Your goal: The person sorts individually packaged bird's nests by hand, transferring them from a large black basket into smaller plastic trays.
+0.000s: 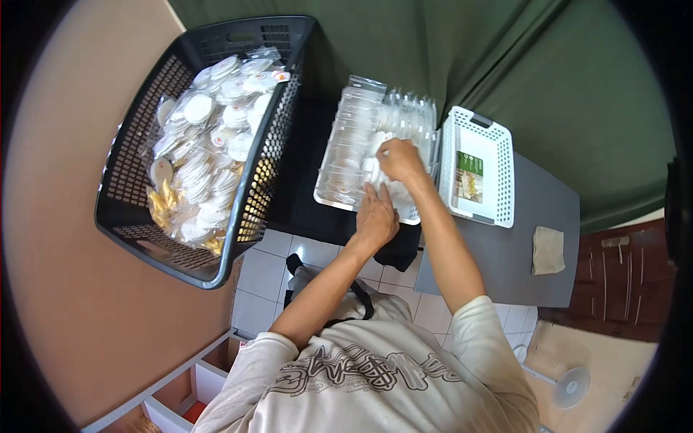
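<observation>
From the head camera, looking steeply down, the person's left hand (375, 216) lies flat with its fingers together and stretched forward, the fingertips resting on the near edge of a clear tray (339, 162) packed with transparent plastic packets. The right hand (399, 159) sits just beyond and slightly to the right of the left one, curled down over the tray's contents; its fingers are bent onto a white round piece (377, 141) among the packets, though whether they actually pinch it or only press on it cannot be told from this angle. The two hands are close, nearly touching at the left fingertips and the right wrist. Just right of the right hand stands a white slotted basket (498, 155) on a grey table (505, 267), with a green-and-white card (469, 177) lying inside it. Farther right on the same table, well apart from both hands, lies a folded beige cloth (548, 250). Well to the left of the left hand, a large black basket (137, 166) holds a heap of bagged white discs (206, 144), some with yellow showing near its lower end. Below the hands a white tiled floor (263, 278) is visible.
</observation>
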Demonstrator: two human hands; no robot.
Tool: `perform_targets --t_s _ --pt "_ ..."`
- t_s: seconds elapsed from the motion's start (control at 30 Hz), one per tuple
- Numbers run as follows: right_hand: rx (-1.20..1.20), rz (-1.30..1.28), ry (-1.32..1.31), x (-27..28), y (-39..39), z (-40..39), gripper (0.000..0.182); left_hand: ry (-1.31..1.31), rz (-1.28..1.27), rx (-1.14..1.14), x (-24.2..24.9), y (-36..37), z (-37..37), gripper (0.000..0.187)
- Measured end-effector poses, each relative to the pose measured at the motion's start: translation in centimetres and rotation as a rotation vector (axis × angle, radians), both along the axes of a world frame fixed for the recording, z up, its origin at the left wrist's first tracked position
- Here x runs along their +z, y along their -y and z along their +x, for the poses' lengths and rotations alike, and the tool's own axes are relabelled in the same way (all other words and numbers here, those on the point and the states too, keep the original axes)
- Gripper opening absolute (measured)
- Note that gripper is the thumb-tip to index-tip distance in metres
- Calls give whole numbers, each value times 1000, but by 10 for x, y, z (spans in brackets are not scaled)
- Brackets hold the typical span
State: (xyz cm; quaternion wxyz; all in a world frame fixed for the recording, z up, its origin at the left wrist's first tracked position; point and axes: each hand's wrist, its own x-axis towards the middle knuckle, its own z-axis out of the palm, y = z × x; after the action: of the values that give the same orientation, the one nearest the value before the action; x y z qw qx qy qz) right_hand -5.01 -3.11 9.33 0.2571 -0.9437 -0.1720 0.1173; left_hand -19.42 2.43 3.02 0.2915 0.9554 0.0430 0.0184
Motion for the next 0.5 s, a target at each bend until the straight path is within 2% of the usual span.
perform_targets --t_s 0.07,0.1,0.13,0.17,0.2,0.27,0.33,0.43,0.5 --pt "-12 -18 182 19 9 -2 25 -123 -169 -70 34 -7 -13 65" --pt "-30 19 123 36 10 -4 22 -131 -185 -169 36 -13 -16 61" --pt "5 57 219 43 13 -3 23 -145 -199 -260 38 -22 -23 56" --pt "29 105 222 50 14 2 24 -170 -309 -374 60 -38 -32 54" --pt "-33 157 88 84 4 -9 24 -189 -418 -484 94 -55 -43 52" --pt "43 341 155 110 -12 -20 20 -100 -545 -577 141 -89 -75 50" --pt "91 401 146 159 -41 -48 19 -158 -711 -660 183 -129 -106 51" --pt "318 512 145 198 -88 -81 17 -130 -811 -637 227 -182 -156 46" --pt "517 522 143 214 -122 -96 16 5 -953 -606 238 -211 -187 47"
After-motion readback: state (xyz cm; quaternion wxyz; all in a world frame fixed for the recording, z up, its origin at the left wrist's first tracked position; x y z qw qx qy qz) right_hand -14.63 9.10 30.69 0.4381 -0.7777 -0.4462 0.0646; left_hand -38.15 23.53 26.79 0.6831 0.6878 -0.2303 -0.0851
